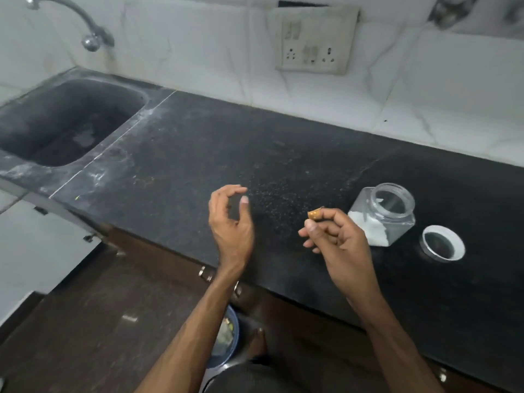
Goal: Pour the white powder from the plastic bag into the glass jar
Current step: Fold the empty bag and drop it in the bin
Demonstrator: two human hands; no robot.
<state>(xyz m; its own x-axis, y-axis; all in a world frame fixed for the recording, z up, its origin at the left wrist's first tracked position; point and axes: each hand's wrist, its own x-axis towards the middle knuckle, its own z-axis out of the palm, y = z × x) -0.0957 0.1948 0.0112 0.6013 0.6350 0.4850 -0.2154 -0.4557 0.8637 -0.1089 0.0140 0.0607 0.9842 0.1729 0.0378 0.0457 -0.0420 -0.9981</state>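
Note:
A square glass jar (382,215) stands open on the black counter (198,143) at the right, with white powder in its lower part. Its round lid (443,243) lies upside down just right of it. My right hand (334,235) hovers left of the jar, fingertips pinched on a small orange-brown scrap (314,214). My left hand (231,219) is further left over the counter, fingers curled and apart, holding nothing. No plastic bag is in view.
A dark sink (68,120) with a tap (90,38) is at the far left. A socket plate (314,39) hangs on the tiled wall. Fine specks dot the counter between my hands. A blue-rimmed bin (226,336) stands on the floor below.

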